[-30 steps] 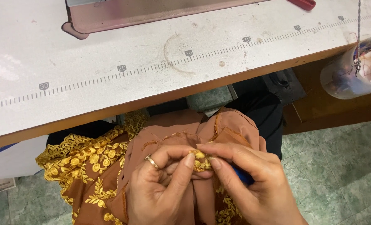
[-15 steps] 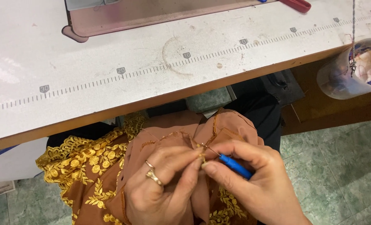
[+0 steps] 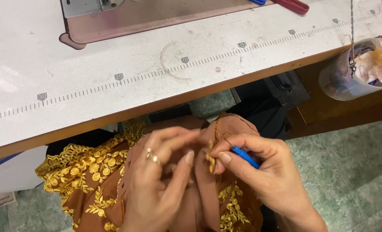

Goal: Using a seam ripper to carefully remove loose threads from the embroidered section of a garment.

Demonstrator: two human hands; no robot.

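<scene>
Brown cloth (image 3: 113, 189) with gold flowers, pinched in left hand (image 3: 161, 180); small blue tool (image 3: 244, 155) pinched in right hand (image 3: 264, 172), below white worktop (image 3: 156, 73).

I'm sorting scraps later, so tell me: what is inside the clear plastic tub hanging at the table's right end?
The clear tub shows crumpled white and orange scraps near its top and darker bits by its near wall. Its bottom is too blurred through the plastic to tell.
</scene>
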